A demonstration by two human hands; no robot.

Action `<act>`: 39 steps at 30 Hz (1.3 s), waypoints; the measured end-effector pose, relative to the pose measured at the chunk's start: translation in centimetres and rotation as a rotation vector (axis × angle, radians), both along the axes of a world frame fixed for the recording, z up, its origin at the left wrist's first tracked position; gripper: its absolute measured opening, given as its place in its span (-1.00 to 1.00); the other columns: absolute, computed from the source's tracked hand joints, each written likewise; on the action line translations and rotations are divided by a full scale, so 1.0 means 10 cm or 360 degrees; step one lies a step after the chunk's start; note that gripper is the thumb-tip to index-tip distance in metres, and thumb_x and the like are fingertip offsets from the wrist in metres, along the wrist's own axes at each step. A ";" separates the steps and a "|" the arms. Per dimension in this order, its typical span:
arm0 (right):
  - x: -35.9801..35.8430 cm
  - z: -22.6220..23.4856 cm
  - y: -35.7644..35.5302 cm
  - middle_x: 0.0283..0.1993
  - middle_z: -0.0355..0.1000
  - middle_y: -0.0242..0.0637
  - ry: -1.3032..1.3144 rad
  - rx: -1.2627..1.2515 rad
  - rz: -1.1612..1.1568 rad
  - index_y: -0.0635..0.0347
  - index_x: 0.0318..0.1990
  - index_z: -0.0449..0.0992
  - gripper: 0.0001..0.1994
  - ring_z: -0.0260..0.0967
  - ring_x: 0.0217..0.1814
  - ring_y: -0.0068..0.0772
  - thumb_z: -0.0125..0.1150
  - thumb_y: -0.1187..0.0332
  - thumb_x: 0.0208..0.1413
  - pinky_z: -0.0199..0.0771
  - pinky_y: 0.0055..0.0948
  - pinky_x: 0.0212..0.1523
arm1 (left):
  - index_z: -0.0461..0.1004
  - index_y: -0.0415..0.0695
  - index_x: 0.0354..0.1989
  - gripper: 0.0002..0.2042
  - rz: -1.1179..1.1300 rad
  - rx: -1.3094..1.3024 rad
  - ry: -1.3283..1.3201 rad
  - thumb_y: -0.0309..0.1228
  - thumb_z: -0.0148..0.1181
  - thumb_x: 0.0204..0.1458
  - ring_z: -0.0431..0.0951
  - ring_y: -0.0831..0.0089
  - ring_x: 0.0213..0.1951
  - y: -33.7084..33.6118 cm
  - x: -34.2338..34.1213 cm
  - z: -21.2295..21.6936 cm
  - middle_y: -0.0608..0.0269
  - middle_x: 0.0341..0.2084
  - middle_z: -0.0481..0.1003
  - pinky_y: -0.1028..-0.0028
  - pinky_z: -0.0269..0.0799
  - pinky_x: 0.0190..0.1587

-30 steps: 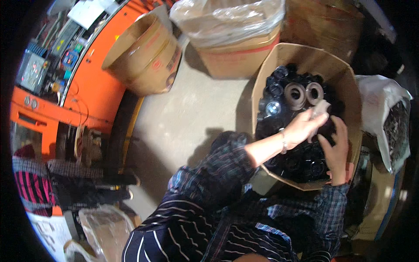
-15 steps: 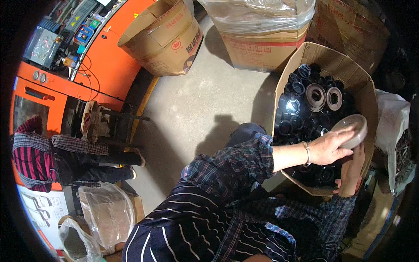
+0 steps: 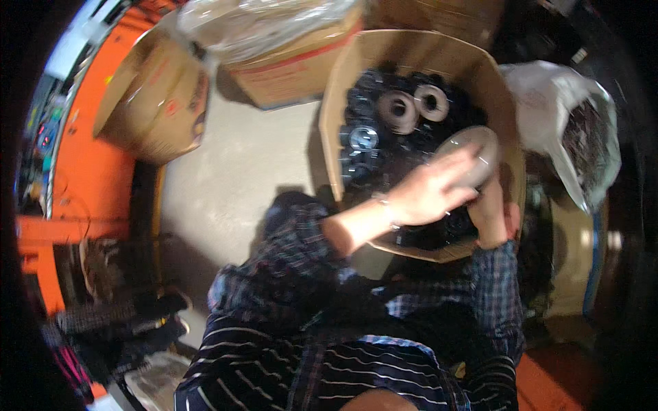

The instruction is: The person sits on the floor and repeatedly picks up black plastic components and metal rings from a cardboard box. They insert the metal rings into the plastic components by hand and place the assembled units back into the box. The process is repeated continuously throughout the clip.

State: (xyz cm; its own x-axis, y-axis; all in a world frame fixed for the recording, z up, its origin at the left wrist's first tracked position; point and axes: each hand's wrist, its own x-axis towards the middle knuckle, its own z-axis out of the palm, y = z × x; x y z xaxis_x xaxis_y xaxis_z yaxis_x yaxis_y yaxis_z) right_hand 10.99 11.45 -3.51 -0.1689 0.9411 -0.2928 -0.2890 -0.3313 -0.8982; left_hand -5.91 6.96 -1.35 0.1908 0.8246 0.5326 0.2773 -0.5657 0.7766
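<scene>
While the left hand [image 3: 433, 192] lays its half-bent fingers across a grey-brown disc [image 3: 489, 152], the right hand [image 3: 489, 209] reaches up behind the same piece. It's all pretty motion-blurred, so I can't tell if the left grip is actually closed on it, and the right grip's fingertips are hidden behind the disc, so no telling there either. The disc sits tilted above the right part of an open cardboard box [image 3: 425, 49] full of black round parts [image 3: 370, 99]. 2 more grey-brown rings [image 3: 409, 124] lie side by side on that pile, farther from the person. Just right of the box is a white sack [image 3: 538, 103] with dark scraps [image 3: 582, 137] inside. Off to the left there's a plastic-lined carton [image 3: 298, 79].
</scene>
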 end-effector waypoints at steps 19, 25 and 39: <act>0.01 0.20 -0.01 0.22 0.35 -0.17 -0.0513 0.0373 0.0112 0.15 0.34 0.17 -0.51 0.34 0.21 -0.30 -0.08 0.13 0.36 0.34 -0.35 0.18 | 0.34 -0.31 0.17 -0.56 0.0100 -0.0632 -0.0207 -0.35 0.21 0.17 0.48 0.37 0.07 0.01 0.02 0.13 0.04 0.01 0.50 0.43 0.39 0.10; -0.04 0.17 -0.04 0.05 0.45 0.00 -0.1229 0.1279 0.0051 0.31 0.16 0.32 -0.49 0.47 0.05 -0.19 0.28 0.23 0.13 0.46 -0.28 0.03 | 0.36 -0.27 0.18 -0.57 0.0068 -0.0653 -0.0570 -0.37 0.22 0.17 0.48 0.49 -0.03 0.01 0.01 0.08 0.09 -0.06 0.52 0.48 0.41 0.03; -0.07 -0.63 -0.04 -0.14 0.51 0.16 -0.2040 0.0640 0.1296 0.32 -0.05 0.49 -0.35 0.49 -0.05 0.14 0.07 -0.22 0.12 0.49 -0.06 -0.04 | 0.50 -0.25 -0.07 -0.79 0.0144 -0.1425 -0.1319 -0.43 0.15 0.18 0.52 0.52 -0.24 0.18 -0.40 -0.25 0.28 -0.26 0.55 0.49 0.45 -0.11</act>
